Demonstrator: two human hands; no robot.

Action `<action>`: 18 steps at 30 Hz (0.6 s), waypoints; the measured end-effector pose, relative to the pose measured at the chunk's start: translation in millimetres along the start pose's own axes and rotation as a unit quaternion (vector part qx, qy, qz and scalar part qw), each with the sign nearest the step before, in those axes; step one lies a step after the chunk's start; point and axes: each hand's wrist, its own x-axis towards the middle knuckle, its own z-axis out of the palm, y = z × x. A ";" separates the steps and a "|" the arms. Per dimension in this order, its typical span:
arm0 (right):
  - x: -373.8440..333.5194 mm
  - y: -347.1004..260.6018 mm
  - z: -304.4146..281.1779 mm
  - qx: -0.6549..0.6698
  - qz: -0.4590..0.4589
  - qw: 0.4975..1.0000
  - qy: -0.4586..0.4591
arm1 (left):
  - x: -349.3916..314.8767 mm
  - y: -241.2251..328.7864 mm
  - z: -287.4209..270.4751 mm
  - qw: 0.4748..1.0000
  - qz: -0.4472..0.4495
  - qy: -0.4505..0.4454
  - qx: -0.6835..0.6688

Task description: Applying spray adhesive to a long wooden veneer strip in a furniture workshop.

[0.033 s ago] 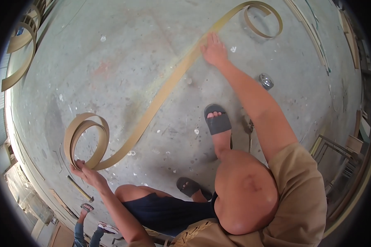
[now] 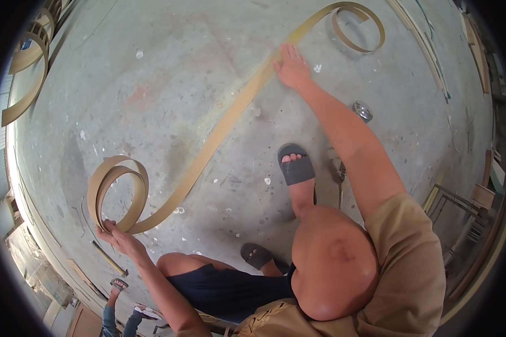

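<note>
A long tan flexible strip (image 2: 222, 135) runs diagonally across the concrete floor, from near left to far right. Its near end is rolled into a loose coil (image 2: 98, 182) standing on edge, and its far end curls into a single loop (image 2: 384, 33). My left hand (image 2: 122, 238) grips the bottom of the near coil, with the fingers partly hidden behind it. Toward the far end, my right hand (image 2: 293, 68) lies on the strip with its fingers stretched out flat. Around that hand the strip looks yellower and wet or glossy.
Right of my right forearm stands a shiny metal tin (image 2: 362, 112). A hammer-like tool (image 2: 110, 259) lies near my left hand, and more curled strips (image 2: 40, 78) are at far left. Long thin boards (image 2: 419, 42) and a metal frame (image 2: 461, 205) line the right. Another person's foot (image 2: 118, 284) shows lower left.
</note>
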 end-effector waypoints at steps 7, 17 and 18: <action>15.6 -7.8 -2.5 -0.113 -0.070 0.986 -0.099 | -0.1 7.7 -4.1 0.999 -0.002 0.005 0.046; -36.1 -38.9 -69.5 0.159 -0.074 0.984 -0.026 | 3.8 -5.5 -19.1 0.998 0.023 -0.041 0.046; -70.8 -35.1 -86.1 0.181 -0.111 0.977 -0.017 | 3.1 -4.9 -18.9 0.998 0.020 -0.039 0.044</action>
